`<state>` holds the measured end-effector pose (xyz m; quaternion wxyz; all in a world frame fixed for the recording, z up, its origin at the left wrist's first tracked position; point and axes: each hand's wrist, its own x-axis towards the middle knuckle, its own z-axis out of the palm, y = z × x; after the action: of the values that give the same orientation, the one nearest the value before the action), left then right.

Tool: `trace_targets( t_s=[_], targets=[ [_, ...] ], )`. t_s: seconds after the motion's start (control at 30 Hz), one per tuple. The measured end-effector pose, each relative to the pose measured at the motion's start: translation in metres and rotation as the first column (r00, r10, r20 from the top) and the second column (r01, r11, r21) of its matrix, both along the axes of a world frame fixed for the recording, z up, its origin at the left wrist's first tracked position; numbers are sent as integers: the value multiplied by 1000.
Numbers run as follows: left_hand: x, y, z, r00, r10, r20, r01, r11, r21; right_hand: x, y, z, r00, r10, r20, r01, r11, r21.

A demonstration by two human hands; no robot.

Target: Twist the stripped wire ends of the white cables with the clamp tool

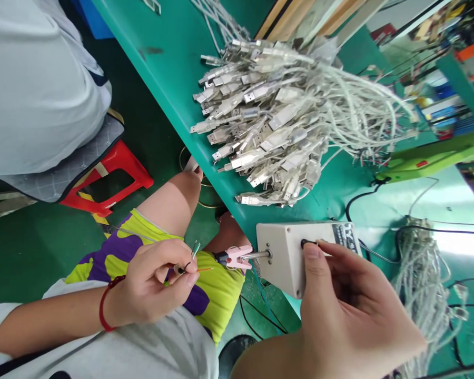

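My left hand is closed in a pinch on the end of a cable. Thin coloured wires, including green, white, black and orange-red ones, fan out past the fingertips. To its right, a pink clip sits on a metal shaft that sticks out of a white box. On top of this box, my right hand has thumb and forefinger closed at a small black knob. My thumb partly covers the knob.
A big pile of translucent USB cables lies on the green table. More cables lie to the right, near a lime-green tool and black cords. A person in grey sits on a red stool at left.
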<state>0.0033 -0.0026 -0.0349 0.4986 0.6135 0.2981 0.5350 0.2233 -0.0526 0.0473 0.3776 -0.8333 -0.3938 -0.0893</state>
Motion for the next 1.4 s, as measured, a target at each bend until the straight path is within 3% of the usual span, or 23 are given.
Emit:
trace_targets(
  t_s=[0.1, 0.17, 0.27, 0.33, 0.53, 0.77, 1.03, 1.4],
  targets=[
    [0, -4, 2, 999, 17, -33, -19, 999, -48, -3, 2, 1, 999, -21, -34, 22, 999, 27],
    [-1, -4, 3, 999, 29, -35, -31, 998, -50, -7, 5, 2, 996, -35, -76, 45, 989, 143],
    [-4, 1, 3, 999, 34, -16, -34, 999, -16, -9, 7, 0, 986, -137, -95, 165, 890, 425],
    [-5, 5, 3, 1000, 26, 13, -26, 1000, 0, -7, 6, -4, 981, -157, -117, 195, 849, 492],
    [-7, 4, -4, 999, -14, 49, 15, 1000, -21, 1, -5, -11, 991, -93, -101, 120, 943, 311],
    [-9, -3, -7, 1000, -10, -19, 10, 999, -39, 16, -4, 2, 996, -61, -62, 70, 983, 168],
    [-5, -8, -6, 997, 58, -52, -63, 993, -97, 31, -4, 10, 995, -22, -96, 24, 999, 26],
    [-3, -7, -6, 999, 21, -42, -26, 994, -111, 28, -3, 8, 993, -69, -100, 72, 997, 26]
  ],
)
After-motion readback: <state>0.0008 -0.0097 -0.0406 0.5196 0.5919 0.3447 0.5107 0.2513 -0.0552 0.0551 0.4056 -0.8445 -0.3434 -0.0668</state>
